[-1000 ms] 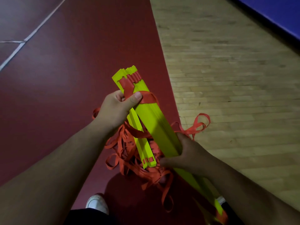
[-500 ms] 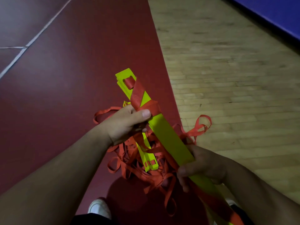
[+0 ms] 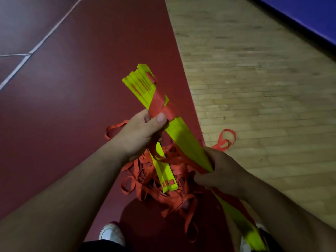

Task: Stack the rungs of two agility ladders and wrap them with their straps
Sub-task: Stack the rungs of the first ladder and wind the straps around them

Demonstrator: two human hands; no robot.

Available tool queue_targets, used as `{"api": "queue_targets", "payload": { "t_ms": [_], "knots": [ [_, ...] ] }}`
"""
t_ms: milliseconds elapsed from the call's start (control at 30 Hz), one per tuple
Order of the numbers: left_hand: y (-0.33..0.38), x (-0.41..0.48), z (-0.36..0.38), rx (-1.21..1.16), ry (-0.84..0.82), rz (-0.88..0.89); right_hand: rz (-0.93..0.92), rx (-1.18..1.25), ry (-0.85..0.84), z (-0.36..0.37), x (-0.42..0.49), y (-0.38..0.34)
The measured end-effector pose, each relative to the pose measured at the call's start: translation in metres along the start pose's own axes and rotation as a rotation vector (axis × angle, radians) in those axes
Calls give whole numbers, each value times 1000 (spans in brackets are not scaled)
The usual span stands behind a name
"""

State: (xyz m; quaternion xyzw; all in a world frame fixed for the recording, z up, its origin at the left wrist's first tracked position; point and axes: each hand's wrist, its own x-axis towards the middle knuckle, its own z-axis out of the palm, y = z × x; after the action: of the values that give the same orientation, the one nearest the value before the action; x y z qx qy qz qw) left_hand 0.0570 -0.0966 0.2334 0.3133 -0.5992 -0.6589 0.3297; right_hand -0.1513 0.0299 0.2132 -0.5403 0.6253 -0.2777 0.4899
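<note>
A stack of yellow-green ladder rungs [image 3: 183, 137] runs diagonally from upper left to lower right in front of me. An orange strap [image 3: 160, 104] is wound around its upper part. My left hand [image 3: 143, 133] grips the stack just below that wrap, thumb pressing the strap against the rungs. My right hand [image 3: 223, 171] grips the stack lower down, fingers curled round it. Below my hands, a second, shorter bunch of yellow-green rungs [image 3: 164, 171] lies on the floor in a tangle of loose orange straps [image 3: 174, 190].
Dark red sports flooring [image 3: 72, 106] with white lines lies to the left, pale wooden flooring [image 3: 254, 88] to the right, and a blue mat edge [image 3: 309, 13] at the far upper right. My white shoes [image 3: 111, 233] show at the bottom.
The stack has turned about its length in my hands, its edge-on rung ends now facing me. The strap wrap sits wider across the upper part, and my left thumb has stayed on it.
</note>
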Motion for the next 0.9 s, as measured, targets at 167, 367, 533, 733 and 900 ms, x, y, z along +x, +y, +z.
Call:
{"api": "queue_targets", "payload": {
  "t_ms": [167, 367, 533, 733, 900],
  "knots": [
    [-1, -3, 0, -56, -122, -75, 56, 508, -392, -6, -9, 4],
    [3, -4, 9, -76, -147, -47, 94, 618, -564, 2, -12, 3],
    [16, -3, 3, 111, -59, -16, 139, 590, -336, 0, -6, -5],
    [15, -2, 11, 208, 118, 33, 38, -32, 14, -1, -2, -8],
    [25, 6, 20, -105, 251, 12, -21, -128, 275, 14, -1, -5]
  ]
}}
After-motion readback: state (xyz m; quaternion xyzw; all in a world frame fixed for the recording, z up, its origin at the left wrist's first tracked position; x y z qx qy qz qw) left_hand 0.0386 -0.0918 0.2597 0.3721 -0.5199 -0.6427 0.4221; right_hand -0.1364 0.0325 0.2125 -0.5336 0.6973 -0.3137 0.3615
